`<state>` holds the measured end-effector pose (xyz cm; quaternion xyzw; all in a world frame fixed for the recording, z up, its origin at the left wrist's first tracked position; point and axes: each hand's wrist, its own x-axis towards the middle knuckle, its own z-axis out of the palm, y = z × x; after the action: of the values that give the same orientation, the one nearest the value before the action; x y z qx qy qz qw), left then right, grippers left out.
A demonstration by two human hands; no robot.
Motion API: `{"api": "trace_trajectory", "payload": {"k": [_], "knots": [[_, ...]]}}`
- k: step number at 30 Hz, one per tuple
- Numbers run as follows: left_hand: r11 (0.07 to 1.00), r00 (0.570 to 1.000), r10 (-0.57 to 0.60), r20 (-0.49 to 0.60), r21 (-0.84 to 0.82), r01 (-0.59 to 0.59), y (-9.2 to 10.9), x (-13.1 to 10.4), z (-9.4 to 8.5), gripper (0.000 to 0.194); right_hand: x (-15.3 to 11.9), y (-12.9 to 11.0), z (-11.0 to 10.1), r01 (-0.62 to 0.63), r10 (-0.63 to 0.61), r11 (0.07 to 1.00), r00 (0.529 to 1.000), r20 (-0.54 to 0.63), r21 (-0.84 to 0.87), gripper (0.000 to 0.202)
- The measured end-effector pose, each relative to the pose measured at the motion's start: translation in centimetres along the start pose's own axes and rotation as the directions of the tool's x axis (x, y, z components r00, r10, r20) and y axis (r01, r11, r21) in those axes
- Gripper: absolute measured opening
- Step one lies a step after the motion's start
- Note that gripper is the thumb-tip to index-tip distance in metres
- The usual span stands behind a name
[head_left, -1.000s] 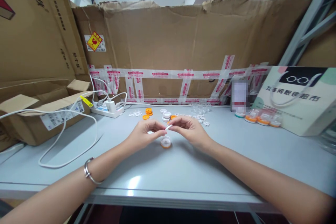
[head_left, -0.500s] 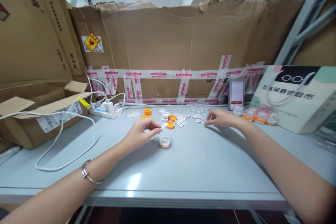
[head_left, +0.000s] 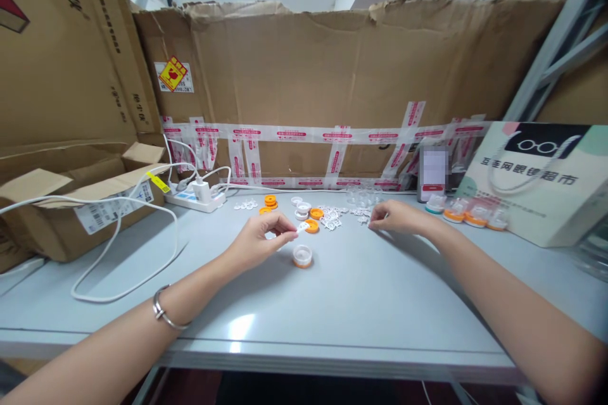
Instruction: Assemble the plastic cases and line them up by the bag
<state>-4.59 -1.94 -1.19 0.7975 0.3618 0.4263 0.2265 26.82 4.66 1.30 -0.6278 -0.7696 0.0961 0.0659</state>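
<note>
My left hand (head_left: 266,234) pinches a small white plastic piece (head_left: 303,226) between thumb and fingertips, above an orange ring-shaped part (head_left: 312,226). My right hand (head_left: 396,217) has its fingers pressed together at the tabletop, by the edge of a small group of white plastic pieces (head_left: 360,213). Whatever those fingertips hold, if anything, is too small to make out. Between and in front of the hands stands a round clear-and-white case with an orange base (head_left: 303,257). A larger heap of white cut-out pieces (head_left: 331,220) lies between the hands.
Orange rings (head_left: 270,201) and white rings (head_left: 302,209) sit behind my left hand. Clear covers (head_left: 363,195) lie at the back. Finished-looking cases (head_left: 476,216) line up beside a paper bag (head_left: 522,183) and a phone (head_left: 433,171). At left are a power strip (head_left: 202,202), looping white cable (head_left: 175,237) and open carton (head_left: 71,228).
The whole view has shifted slightly, so things appear a little farther right. Both hands keep nearly the same poses, the left still pinching the white piece and the right still at the small pieces.
</note>
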Motion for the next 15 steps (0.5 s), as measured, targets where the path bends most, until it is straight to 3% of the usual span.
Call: {"api": "trace_trajectory", "payload": {"k": [4,9,15], "knots": [[1.000,1.000,-0.015,0.009,-0.004,0.015,-0.1,-0.1,-0.1,0.009,-0.2,0.0,-0.2,0.028,-0.027,0.999,1.000,0.006,-0.016,0.008],[0.999,0.999,-0.041,0.020,-0.006,0.041,0.2,0.0,-0.1,0.009,0.9,0.2,0.7,0.052,-0.059,0.998,0.985,-0.163,-0.046,0.023],[0.999,0.999,-0.045,0.014,-0.017,0.045,0.6,0.0,-0.1,0.008,2.2,0.6,2.2,0.144,-0.157,0.986,0.972,-0.176,-0.088,0.010]]}}
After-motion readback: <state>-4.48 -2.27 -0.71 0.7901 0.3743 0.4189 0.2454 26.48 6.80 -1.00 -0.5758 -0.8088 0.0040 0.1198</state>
